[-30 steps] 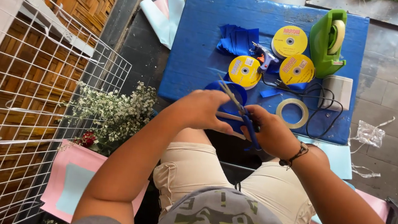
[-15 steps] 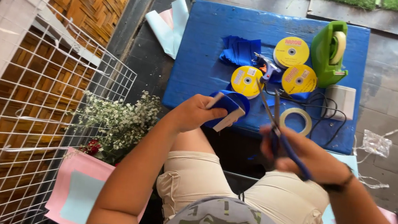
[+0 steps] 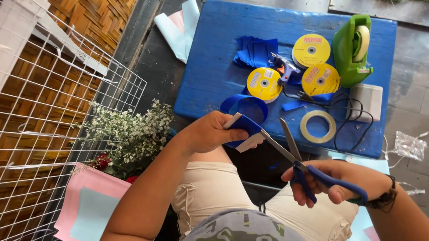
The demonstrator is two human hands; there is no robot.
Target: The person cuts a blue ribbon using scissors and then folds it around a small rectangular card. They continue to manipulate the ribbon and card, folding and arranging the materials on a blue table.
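We pinch a folded blue ribbon [image 3: 244, 125] in our left hand [image 3: 210, 133]; right hand [image 3: 340, 182] grips open scissors [image 3: 301, 166] beside it, cut not made yet.

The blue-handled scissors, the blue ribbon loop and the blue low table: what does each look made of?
Blue-handled scissors in the right hand: grey, shiny blades, likely steel; handles look like moulded plastic. Blue ribbon loop pinched by the left hand: thin, glossy, holding a curl, probably satin or plastic ribbon. Blue low table: matte paint, scuffed and streaked, likely painted wood, though unsure.
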